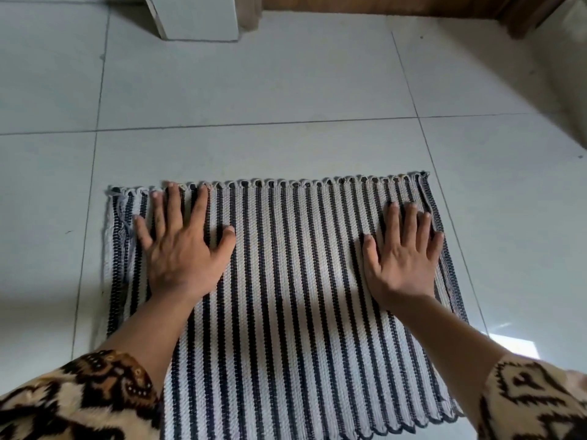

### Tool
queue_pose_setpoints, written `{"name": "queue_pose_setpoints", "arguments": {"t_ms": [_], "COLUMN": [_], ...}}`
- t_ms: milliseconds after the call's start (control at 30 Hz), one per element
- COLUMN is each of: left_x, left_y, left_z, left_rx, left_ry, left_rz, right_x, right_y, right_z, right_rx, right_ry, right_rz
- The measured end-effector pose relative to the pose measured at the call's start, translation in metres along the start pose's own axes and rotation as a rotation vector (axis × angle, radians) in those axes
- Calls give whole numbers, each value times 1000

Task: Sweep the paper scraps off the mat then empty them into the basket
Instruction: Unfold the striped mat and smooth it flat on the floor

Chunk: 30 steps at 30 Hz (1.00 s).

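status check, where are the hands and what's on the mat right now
Left hand and right hand both flat, fingers spread, on the striped mat. No paper scraps visible on it. No basket or broom in view. Nothing in the way.

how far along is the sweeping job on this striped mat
Looks done: no paper scraps show on the striped mat or the floor tiles around it. In hand: the left hand and right hand press flat on the mat, holding nothing. Left: no basket is in view, so the emptying cannot be confirmed.
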State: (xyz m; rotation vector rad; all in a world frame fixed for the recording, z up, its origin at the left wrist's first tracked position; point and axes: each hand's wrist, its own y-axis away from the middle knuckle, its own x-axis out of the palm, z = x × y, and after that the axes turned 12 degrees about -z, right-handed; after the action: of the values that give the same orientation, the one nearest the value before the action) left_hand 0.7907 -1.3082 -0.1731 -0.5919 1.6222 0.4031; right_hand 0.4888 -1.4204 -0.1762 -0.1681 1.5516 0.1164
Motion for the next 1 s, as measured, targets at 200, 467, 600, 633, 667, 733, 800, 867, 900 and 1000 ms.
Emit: {"name": "queue_pose_setpoints", "arguments": {"t_ms": [200,467,600,633,667,733,800,867,900,1000], "left_x": [-11,-32,-25,-25,-25,-26,-26,-27,-28,-28], "left_y": [11,166,208,208,208,207,207,207,206,206], "left_z": [7,0,30,31,32,32,32,31,31,32], "left_rx": [-30,-205,-151,-134,-126,-125,-128,-139,-143,-140], "left_ry": [332,101,-19,-21,-22,-20,-11,-11,-16,-25], "left_rz": [-74,-8,41,33,30,23,23,24,32,49], "right_x": [-6,-47,-31,-26,-23,-20,-19,-21,-21,-20], "right_y": [-4,112,151,150,148,140,137,140,145,165], "right_z": [-2,35,13,5,-4,-19,-35,-48,-54,-72], "right_rx": [-16,-383,-353,-329,-298,-195,-71,-17,2,81], "right_ry": [44,-102,-97,-103,-103,-86,-97,-109,-108,-114], "right_rz": [61,118,198,180,157,116,108,110,108,90]}}
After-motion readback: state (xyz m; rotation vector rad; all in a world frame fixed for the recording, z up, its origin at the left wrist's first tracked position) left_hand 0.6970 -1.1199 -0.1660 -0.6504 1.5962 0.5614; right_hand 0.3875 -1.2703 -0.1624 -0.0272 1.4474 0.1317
